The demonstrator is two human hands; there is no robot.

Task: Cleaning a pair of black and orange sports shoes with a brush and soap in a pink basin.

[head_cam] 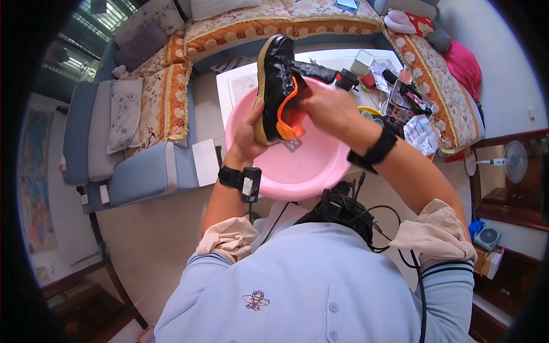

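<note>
A black shoe (pixel 274 94) with a tan sole and orange lining is held up over a pink plastic basin (pixel 300 188), toe pointing away from me. My left hand (pixel 248 137) grips it by the sole near the heel. The black shoe tongue (pixel 315 70) is pulled out to the right. At the shoe's opening is my right hand (pixel 330 109), blurred, with its fingertips hidden against or inside the lining. Whether those fingers hold anything does not show.
Under the basin is a white table (pixel 227 85). Its right side carries a white box (pixel 362 62), a black device (pixel 347 79), plastic packaging (pixel 420 133) and other clutter. A sofa with patterned covers (pixel 240 25) surrounds the table. Black cables (pixel 386 208) hang near my waist.
</note>
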